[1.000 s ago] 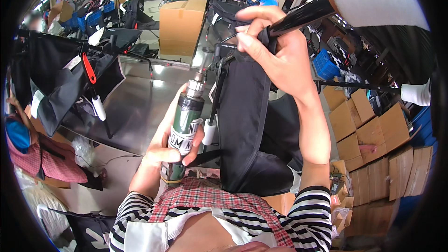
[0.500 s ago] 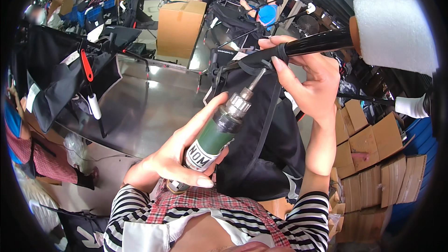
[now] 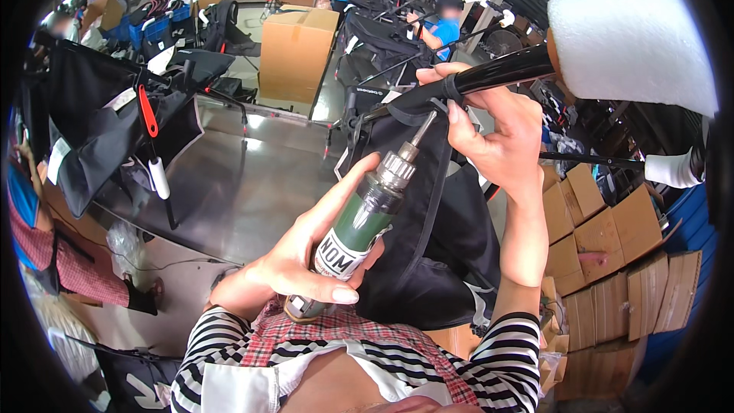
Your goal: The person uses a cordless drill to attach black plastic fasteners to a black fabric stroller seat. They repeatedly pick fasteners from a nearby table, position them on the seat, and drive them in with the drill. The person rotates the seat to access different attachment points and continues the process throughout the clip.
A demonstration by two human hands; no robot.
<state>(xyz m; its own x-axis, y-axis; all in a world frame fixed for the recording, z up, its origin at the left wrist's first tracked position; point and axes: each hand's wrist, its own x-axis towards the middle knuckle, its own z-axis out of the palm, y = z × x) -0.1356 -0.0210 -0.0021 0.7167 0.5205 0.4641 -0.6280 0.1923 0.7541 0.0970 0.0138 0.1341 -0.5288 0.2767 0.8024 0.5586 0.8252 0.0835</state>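
My left hand [image 3: 294, 264] is wrapped round a green electric screwdriver [image 3: 358, 220], which tilts up and to the right. Its thin metal bit ends close to a small dark fastener or strap end under a glossy black tube [image 3: 508, 75]; whether they touch I cannot tell. My right hand [image 3: 508, 134] pinches the tube and the black fabric edge there, thumb below and fingers behind. Black fabric [image 3: 405, 183] hangs beneath, with a dark strap running down it. White foam wrap [image 3: 631, 42] covers the tube's far right end.
Left stands another black folded-fabric frame with a red-and-black lever [image 3: 147, 112], beside a shiny metal table [image 3: 222, 183]. A tall cardboard box [image 3: 297, 57] is beyond it. Flattened cartons [image 3: 604, 298] lie at right. Co-workers in blue tops [image 3: 443, 32] are at the back; another person stands at left.
My right hand and the tube have shifted slightly left. The screwdriver has moved a little to the right, still pointing at the same spot.
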